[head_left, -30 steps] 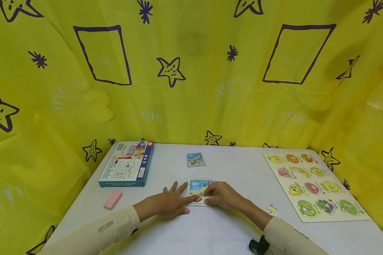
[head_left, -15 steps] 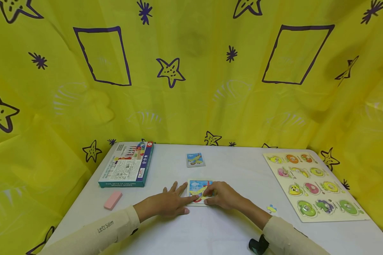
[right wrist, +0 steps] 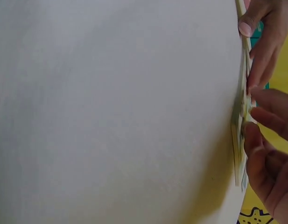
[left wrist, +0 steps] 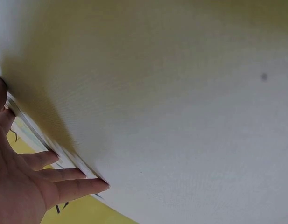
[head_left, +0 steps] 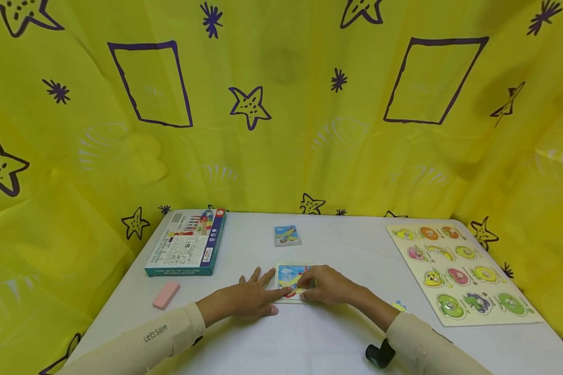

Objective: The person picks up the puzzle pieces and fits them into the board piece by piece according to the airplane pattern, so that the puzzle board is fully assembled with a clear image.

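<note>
A small jigsaw board (head_left: pixel 286 272) with a yellow airplane picture on blue lies in the middle of the white table. My left hand (head_left: pixel 253 302) rests at its left side with fingers spread, the index fingertip pressing on the picture. Over the board's right part, my right hand (head_left: pixel 328 285) has its fingers and thumb bent together, pinching a small puzzle piece that the fingers mostly hide. In the right wrist view, thumb and fingertips come right at the board (right wrist: pixel 236 154), seen edge-on. A loose blue and yellow puzzle piece (head_left: pixel 399 305) lies by the right forearm, partly covered by it.
A picture card (head_left: pixel 288 235) of the same airplane lies behind the board. At the left are a flat toy box (head_left: pixel 185 242) and a pink block (head_left: pixel 166 295). A fruit puzzle board (head_left: pixel 427 271) lies at the right. A yellow curtain (head_left: pixel 281 156) hangs behind the table.
My right hand has shifted very slightly left and away from me over the board, and its forearm now covers more of the loose piece. My left hand stays in place.
</note>
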`<state>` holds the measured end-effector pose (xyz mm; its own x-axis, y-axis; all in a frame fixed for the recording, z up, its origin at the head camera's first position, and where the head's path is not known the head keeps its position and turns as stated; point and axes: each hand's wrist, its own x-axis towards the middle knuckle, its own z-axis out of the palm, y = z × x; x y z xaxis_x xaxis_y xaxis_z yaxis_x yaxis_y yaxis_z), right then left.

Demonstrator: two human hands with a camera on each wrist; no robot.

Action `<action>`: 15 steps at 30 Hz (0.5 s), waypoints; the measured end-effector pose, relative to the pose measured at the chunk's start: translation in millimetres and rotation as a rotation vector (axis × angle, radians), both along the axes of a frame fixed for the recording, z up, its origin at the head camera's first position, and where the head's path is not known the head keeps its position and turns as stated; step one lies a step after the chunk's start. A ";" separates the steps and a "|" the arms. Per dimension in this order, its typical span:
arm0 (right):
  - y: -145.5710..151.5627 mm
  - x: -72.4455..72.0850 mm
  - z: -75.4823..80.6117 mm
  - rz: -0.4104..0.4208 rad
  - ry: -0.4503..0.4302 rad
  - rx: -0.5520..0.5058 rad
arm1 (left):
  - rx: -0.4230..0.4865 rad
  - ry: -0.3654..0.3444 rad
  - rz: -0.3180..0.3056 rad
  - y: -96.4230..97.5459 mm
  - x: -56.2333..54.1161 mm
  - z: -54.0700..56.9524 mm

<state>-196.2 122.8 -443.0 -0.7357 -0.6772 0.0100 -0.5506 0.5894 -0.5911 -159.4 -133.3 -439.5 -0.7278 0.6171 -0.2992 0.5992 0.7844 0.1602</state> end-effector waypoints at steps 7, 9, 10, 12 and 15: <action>18.9 -0.4 10.4 0.093 -0.066 -0.033 | -0.013 0.001 0.005 1.0 0.0 0.5; 28.0 1.1 13.1 0.091 -0.097 -0.062 | -0.016 0.000 0.006 1.8 -0.3 0.2; 33.5 1.7 14.0 0.088 -0.110 -0.078 | -0.017 -0.002 0.007 2.3 -0.5 -0.1; 45.8 2.7 15.4 0.066 -0.128 -0.096 | -0.018 -0.004 0.009 3.0 -0.8 -0.6; 67.1 3.6 16.5 0.030 -0.124 -0.103 | -0.019 0.000 0.012 3.2 -1.0 -1.3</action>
